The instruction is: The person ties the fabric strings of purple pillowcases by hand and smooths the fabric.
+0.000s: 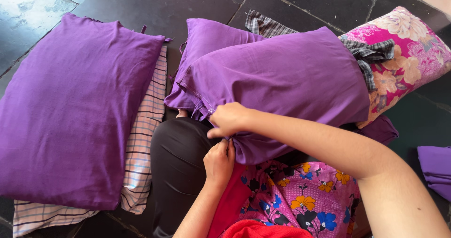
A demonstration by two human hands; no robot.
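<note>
We've got the purple pillow [282, 78] lying across our lap, long axis running L-R and slightly up toward the floral pillow [408, 50]; its open end w/ ties sits right at our hands. Right hand [230, 118] fingers pinch the cover's edge, left hand [218, 160] just below, fingers closed on the same edge. Dark tiled floor [155, 3] all around, another purple pillow [70, 106] well to the left.

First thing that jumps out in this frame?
Purple dominates: a big purple pillow lies left on the dark floor, over a checked cloth. At centre, the left hand and right hand pinch the edge of a purple pillowcase; a floral pillow pokes out top right.
</note>
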